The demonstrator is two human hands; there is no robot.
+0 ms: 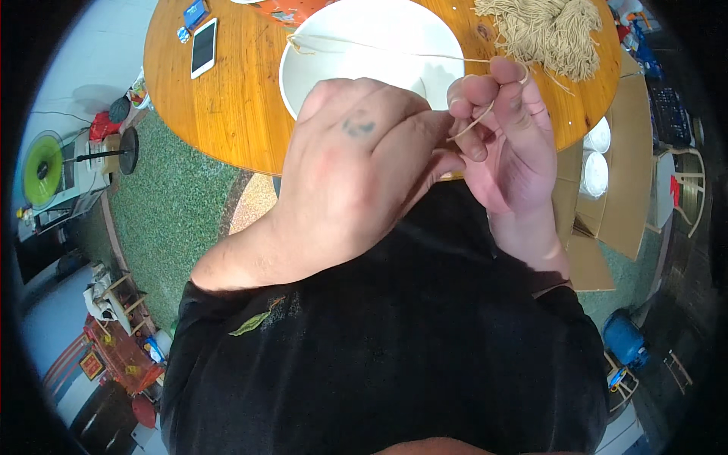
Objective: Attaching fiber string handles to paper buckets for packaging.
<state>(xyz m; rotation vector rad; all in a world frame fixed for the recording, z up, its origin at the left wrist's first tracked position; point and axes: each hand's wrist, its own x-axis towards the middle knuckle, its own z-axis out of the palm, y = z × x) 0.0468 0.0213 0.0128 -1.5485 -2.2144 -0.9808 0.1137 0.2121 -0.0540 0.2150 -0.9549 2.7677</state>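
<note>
1. Left hand [356,167]: seen from its back, fingers curled inward and pinched narrow at the tips. It meets the right hand at the fingertips; what it grips is hidden behind its own knuckles, though the strand appears to end there.
2. Right hand [504,144]: palm turned toward the left hand, thumb and forefinger closed on a thin tan strand [474,121], with a loop of it passing round the forefinger. Wrapping it this way would keep so fine a piece from slipping.
3. Strand, far part: from the right fingertips it runs taut, away from the person and across the white bowl [371,53], ending in a small knot beyond the left hand. The tension suggests it is being drawn straight between the hands.
4. White bowl: directly beyond both hands, on the round wooden table [227,98]; the hands hover just in front of its near rim.
5. Heap of tan strands [550,30]: beyond the right hand, close enough to serve as a supply.
6. Phone [203,47]: well beyond and outward of the left hand, apart from the work.
7. Cardboard box [599,197]: outward of the right wrist, holding white round containers.
</note>
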